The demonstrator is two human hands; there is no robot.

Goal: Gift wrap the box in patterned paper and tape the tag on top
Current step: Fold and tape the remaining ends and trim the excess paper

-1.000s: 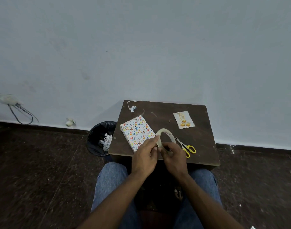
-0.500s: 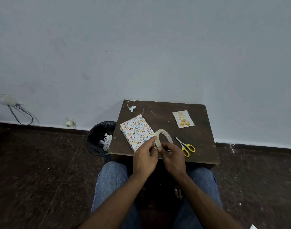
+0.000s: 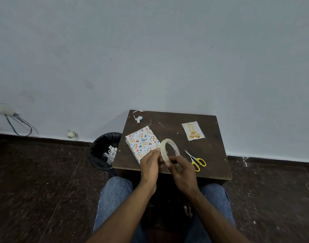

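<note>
Dark brown wood formed the small square tabletop (image 3: pixel 209 155) seen from the head camera, set against a pale blue-grey wall. A flat rectangular box wrapped in white paper with a multicoloured egg pattern (image 3: pixel 142 142) lay on the left part of the tabletop, turned at an angle. A cream rectangular paper tag printed with three orange shapes (image 3: pixel 192 131) lay flat near the far right corner, well apart from the box. Both hands held a cream ring-shaped roll of adhesive tape (image 3: pixel 165 151) on edge above the near edge of the tabletop. The left hand (image 3: pixel 150 165) gripped the roll's left rim; the right hand (image 3: pixel 182 171) had its fingers curled round the lower rim, thumb on the outer face. Yellow-handled steel scissors (image 3: pixel 195 159) lay just right of the hands. A black-lined waste bin (image 3: pixel 101 151) with paper scraps stood on the floor left of the tabletop.
</note>
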